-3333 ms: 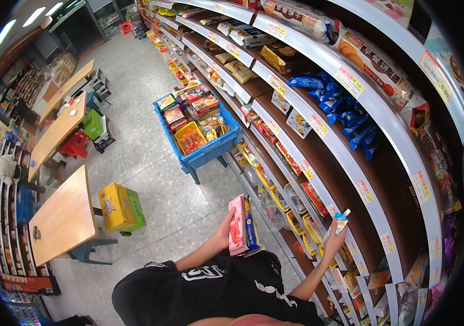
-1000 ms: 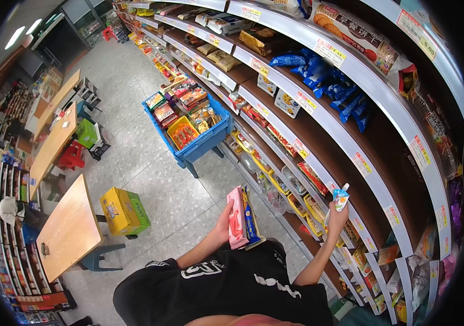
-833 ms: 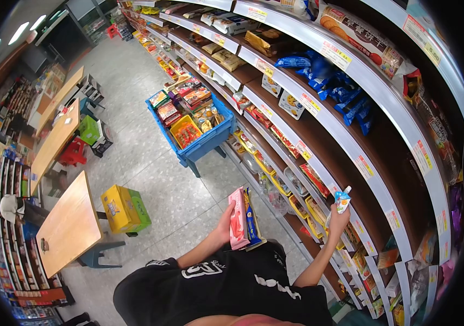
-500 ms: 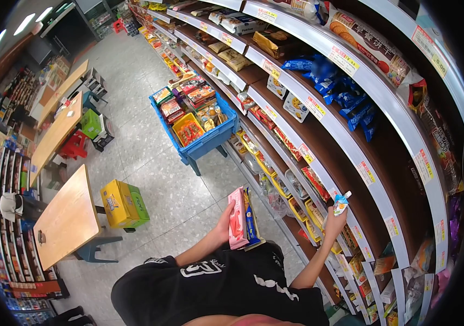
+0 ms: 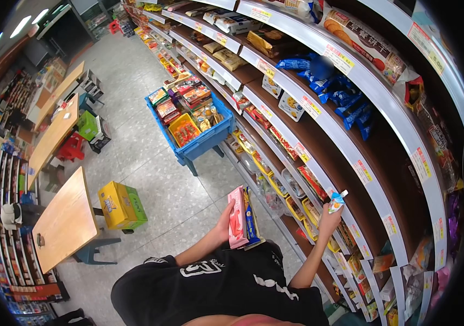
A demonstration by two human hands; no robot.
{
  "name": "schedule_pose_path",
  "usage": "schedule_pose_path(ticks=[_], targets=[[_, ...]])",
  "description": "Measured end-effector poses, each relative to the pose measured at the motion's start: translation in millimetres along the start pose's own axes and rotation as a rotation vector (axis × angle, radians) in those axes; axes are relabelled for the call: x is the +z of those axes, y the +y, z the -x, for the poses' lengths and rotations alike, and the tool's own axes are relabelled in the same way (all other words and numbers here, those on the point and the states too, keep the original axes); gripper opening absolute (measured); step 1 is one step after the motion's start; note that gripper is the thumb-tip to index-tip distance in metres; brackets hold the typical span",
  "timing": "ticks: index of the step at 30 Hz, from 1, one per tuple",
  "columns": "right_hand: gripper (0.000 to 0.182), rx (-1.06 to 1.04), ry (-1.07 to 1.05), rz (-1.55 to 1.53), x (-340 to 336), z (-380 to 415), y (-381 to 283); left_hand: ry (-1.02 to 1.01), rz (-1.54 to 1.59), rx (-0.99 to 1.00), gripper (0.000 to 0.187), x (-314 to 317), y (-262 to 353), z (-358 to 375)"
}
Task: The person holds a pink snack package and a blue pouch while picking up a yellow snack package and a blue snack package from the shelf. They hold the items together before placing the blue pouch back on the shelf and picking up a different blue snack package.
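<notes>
My left hand (image 5: 223,224) is closed round a pink snack pack (image 5: 237,214), with a dark blue snack pack (image 5: 251,220) held alongside it, in front of my body. Over at the shelving, my right hand (image 5: 328,218) grips a small blue and white spout pouch (image 5: 337,202), its white cap pointing up and outward. That pouch is close to the price-tag edge of a brown shelf (image 5: 351,187). Small blue packets (image 5: 346,100) lie loose on a shelf higher up.
A blue crate (image 5: 202,142) of boxed snacks and a yellow tray stands on a stool beside the shelves. To the left are a wooden table (image 5: 66,217), a yellow and green carton (image 5: 120,205) and a red stool (image 5: 70,148). Packaged biscuits (image 5: 359,41) lie on an upper shelf.
My right hand, with the spout pouch, has shifted slightly left along the shelf edge. The view has turned a little. My left hand keeps its packs in the same place.
</notes>
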State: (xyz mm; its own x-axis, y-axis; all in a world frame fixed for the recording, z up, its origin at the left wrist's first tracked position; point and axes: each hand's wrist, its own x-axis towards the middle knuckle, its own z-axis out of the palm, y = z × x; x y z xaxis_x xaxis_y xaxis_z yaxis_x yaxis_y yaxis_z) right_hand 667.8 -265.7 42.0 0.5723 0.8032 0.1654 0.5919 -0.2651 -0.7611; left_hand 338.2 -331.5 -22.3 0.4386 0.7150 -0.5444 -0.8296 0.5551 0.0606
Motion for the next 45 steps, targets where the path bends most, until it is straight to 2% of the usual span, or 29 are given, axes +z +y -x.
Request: schedule_pose_path(ticks=[4,8,13,23,28,45], targets=[[0.039,0.008,0.020,-0.030,5,1,7,-0.012,0.021,-0.009,0.052,-8,-1,-5],[0.039,0.063,0.006,-0.047,5,3,2,-0.041,0.009,-0.014,0.053,13,0,7],[0.036,-0.005,0.041,-0.004,4,5,-5,-0.009,0.014,0.020,0.053,10,-2,8],[0.041,0.036,0.042,-0.015,10,5,2,0.003,-0.001,0.033,0.052,5,-2,7],[0.036,-0.046,0.100,-0.030,11,5,2,-0.002,-0.007,0.030,0.051,11,-3,11],[0.039,-0.009,0.117,0.002,18,4,10,-0.048,0.009,0.008,0.052,11,2,11]])
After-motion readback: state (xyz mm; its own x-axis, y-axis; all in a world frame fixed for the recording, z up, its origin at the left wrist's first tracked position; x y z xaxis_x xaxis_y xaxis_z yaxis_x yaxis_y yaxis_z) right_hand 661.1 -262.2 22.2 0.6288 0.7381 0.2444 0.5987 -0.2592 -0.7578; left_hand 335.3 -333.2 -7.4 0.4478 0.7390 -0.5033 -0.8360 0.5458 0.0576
